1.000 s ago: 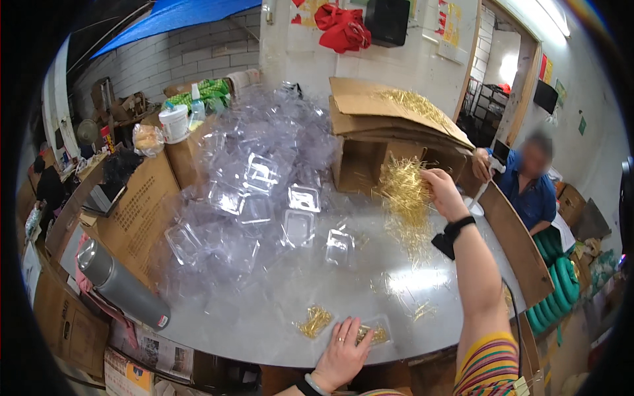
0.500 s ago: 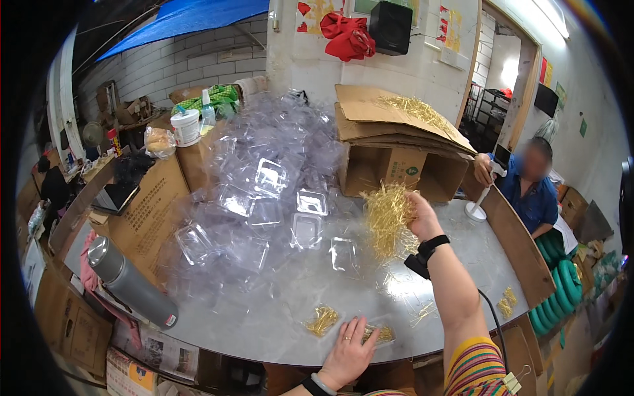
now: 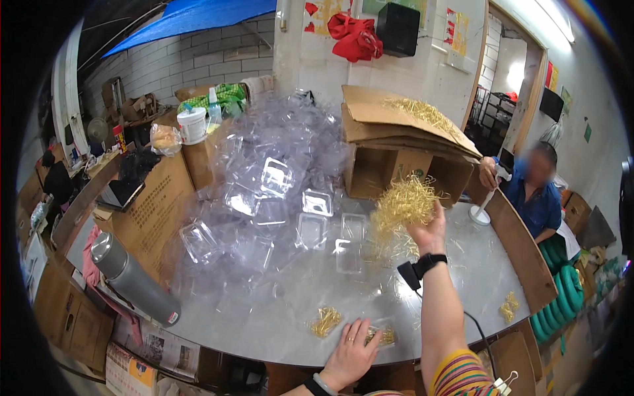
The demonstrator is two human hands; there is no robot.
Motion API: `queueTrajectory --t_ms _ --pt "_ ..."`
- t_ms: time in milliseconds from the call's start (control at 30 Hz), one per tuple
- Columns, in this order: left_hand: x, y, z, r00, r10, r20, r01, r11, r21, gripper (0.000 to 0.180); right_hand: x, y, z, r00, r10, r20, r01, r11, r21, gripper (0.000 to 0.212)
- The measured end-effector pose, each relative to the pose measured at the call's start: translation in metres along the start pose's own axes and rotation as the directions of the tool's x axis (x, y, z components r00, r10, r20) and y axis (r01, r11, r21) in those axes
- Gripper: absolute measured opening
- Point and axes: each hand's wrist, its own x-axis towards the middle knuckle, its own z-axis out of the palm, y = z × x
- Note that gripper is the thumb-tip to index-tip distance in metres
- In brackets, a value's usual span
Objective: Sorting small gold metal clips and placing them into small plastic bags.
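My right hand [image 3: 428, 228] is raised over the table, closed round a loose clump of thin gold strips [image 3: 406, 204], which look like twist ties; strands stick out on all sides. Near the table's front edge my left hand [image 3: 350, 356] lies with fingers stretched out, against a small clear plastic box [image 3: 389, 338] with gold strips in it. Just left of those fingers sits another small clear box with gold strips [image 3: 325, 322]. Clear plastic trays [image 3: 349, 256] lie flat between my hands and the big heap of clear plastic boxes [image 3: 277, 152].
A grey flask [image 3: 135, 280] stands at the left edge. Behind, an open cardboard box [image 3: 356, 173] carries more gold strips on top. Cardboard walls [image 3: 522, 244] border the table. At the right a person [image 3: 535, 191] holds a white stand [image 3: 481, 214].
My right hand with the gold clump has turned palm upward and shifted slightly right. One more clear tray shows beside the others. My left hand stays by the small box.
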Motion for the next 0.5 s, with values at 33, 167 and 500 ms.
queueTrajectory --t_ms 33,167,500 --pt "0.002 -0.002 0.0 1.0 0.0 -0.004 0.0 1.0 -0.002 0.046 0.005 0.004 0.0 1.0 0.003 0.009 -0.003 1.0 -0.028 0.051" --pt "0.001 0.0 -0.005 1.0 -0.021 -0.012 0.021 1.0 -0.017 0.047 0.002 0.008 0.03 0.99 -0.046 0.136 0.043 0.999 0.025 0.063" --pt "0.002 -0.001 -0.005 1.0 -0.011 0.0 0.011 0.999 -0.048 0.051 0.014 0.014 0.038 0.985 -0.087 0.146 0.101 0.991 -0.092 0.073"
